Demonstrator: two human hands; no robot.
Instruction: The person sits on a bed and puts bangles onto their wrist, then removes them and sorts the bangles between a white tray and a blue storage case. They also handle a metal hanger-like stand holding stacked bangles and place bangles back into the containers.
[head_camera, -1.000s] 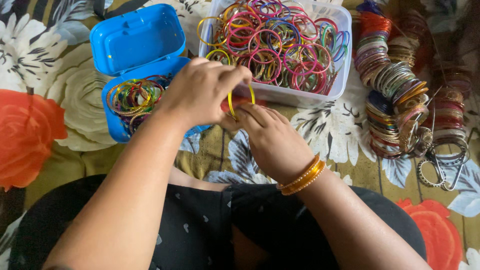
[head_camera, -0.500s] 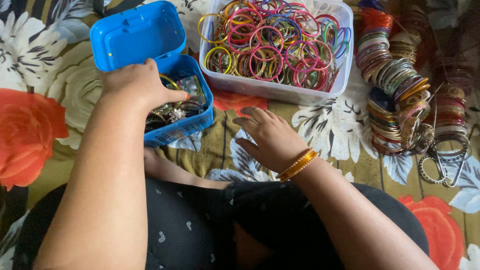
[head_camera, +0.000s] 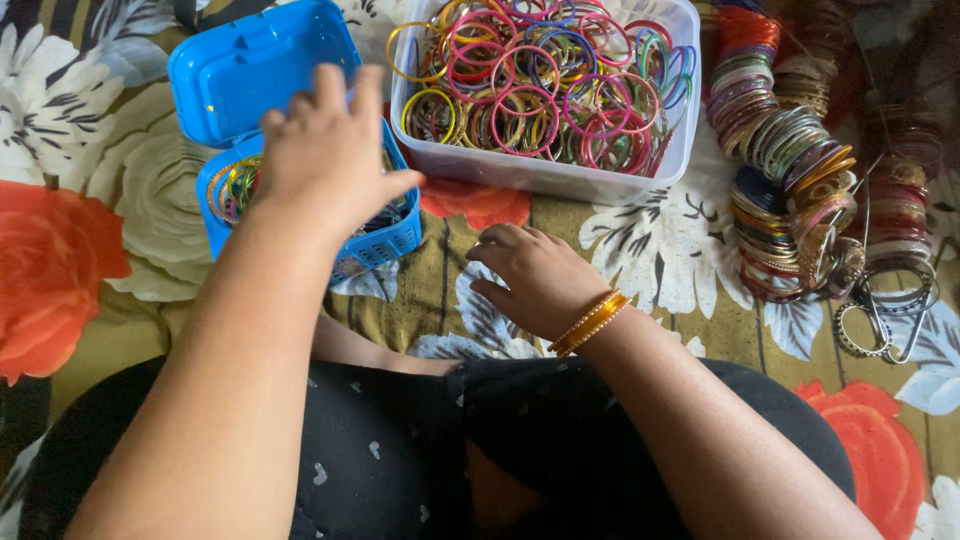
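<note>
Blue box (head_camera: 262, 70): plastic, lid swung open and standing up behind its basket-like lower half; it sits on the cloth at upper left, just beside the tub.
Box contents: bangles (head_camera: 228, 185) of green, yellow and red show at the left edge; the rest is hidden under the hand.
Left hand (head_camera: 325, 150): palm down over the open box, fingers (head_camera: 328, 88) spread and loosely stretched toward the lid, thumb out to the right; nothing can be seen in its grasp, and I cannot tell whether the palm touches the bangles below.
Right hand (head_camera: 535, 275): rests on the cloth in front of the tub, knuckles up, fingers curled narrow toward the left; it holds nothing that shows.
Wrist: orange and gold bangles (head_camera: 590, 322) sit on the right wrist.
Tub (head_camera: 545, 172): clear plastic, heaped with loose bangles in pink, yellow, blue and green; near the right hand, not touching it.
Stacks (head_camera: 785, 160): long rows of bangles lie at the right, well apart from both hands.
Rings (head_camera: 880, 325): silvery wire loops lie at the near end of the stacks.
Cloth (head_camera: 640, 245): flowered sheet in olive, white and orange under everything.
Lap: dark spotted garment (head_camera: 400, 450) across the bottom.
</note>
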